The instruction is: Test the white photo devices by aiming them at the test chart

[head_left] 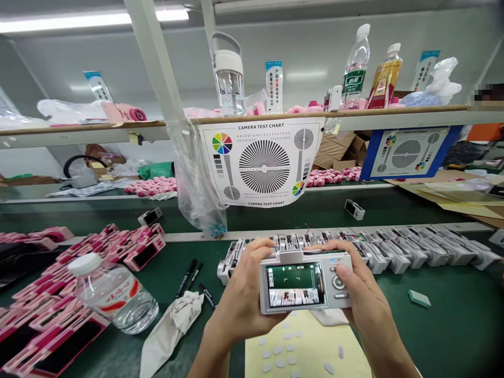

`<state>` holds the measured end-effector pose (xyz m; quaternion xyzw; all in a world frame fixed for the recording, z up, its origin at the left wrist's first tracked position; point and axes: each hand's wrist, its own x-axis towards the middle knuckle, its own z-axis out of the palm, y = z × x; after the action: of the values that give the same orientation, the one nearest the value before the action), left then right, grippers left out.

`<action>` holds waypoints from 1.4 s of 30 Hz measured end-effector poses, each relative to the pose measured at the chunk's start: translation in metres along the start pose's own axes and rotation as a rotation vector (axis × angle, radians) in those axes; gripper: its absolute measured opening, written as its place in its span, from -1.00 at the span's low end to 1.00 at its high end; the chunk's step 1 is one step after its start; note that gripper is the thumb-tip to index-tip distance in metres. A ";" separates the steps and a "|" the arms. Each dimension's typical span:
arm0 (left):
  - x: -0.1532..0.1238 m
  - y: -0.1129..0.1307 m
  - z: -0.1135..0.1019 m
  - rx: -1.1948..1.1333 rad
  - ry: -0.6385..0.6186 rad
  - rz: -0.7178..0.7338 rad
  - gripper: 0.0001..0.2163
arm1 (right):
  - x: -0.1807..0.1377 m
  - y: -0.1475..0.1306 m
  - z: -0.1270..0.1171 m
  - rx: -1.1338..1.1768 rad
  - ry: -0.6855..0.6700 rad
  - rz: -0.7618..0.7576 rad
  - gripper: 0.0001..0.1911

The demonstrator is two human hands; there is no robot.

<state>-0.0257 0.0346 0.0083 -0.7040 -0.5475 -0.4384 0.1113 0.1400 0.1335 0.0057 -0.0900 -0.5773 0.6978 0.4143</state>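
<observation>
So the room's a pale-walled workshop, with a dark green bench (405,341) and a shelf (425,117) running across above it. A camera test chart (263,165) hangs off the shelf edge. In the middle, held up above the bench, there's a silver camera (297,286). Long axis goes left to right, pretty much level, with the lit screen facing the person and the front pointing away toward the back of the bench.

Left hand (244,291) is wrapped round the left end, fingers over the top edge. Right hand (365,296) pinches the other end, thumb on the back by the buttons. Behind that is a row of silver camera bodies (396,257), and underneath, a yellow sheet (311,349) dotted with little pale pieces.

Containers: the white-capped bottle (118,294) beside the pile of pink cameras (145,253) has clear liquid in it, and so does the handled bottle (230,86) up top. Can't really tell what's in the yellow-labelled bottle (385,79). The hanging clear bag (197,189) has small blue bits at the bottom.
</observation>
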 end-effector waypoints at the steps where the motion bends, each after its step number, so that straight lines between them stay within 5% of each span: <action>1: 0.000 0.000 0.000 0.002 -0.001 -0.002 -0.40 | 0.001 0.000 0.000 -0.004 -0.001 0.001 -0.83; 33: -0.001 0.007 -0.001 0.002 0.034 0.016 -0.29 | 0.000 -0.003 0.000 -0.031 0.006 0.027 -0.80; 42: -0.022 0.043 -0.016 0.539 -0.216 -0.075 -0.36 | 0.001 0.005 0.008 -0.466 -0.196 0.019 -0.76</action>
<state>0.0029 -0.0067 0.0153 -0.6710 -0.6784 -0.2035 0.2193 0.1319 0.1284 0.0041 -0.1204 -0.7593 0.5551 0.3176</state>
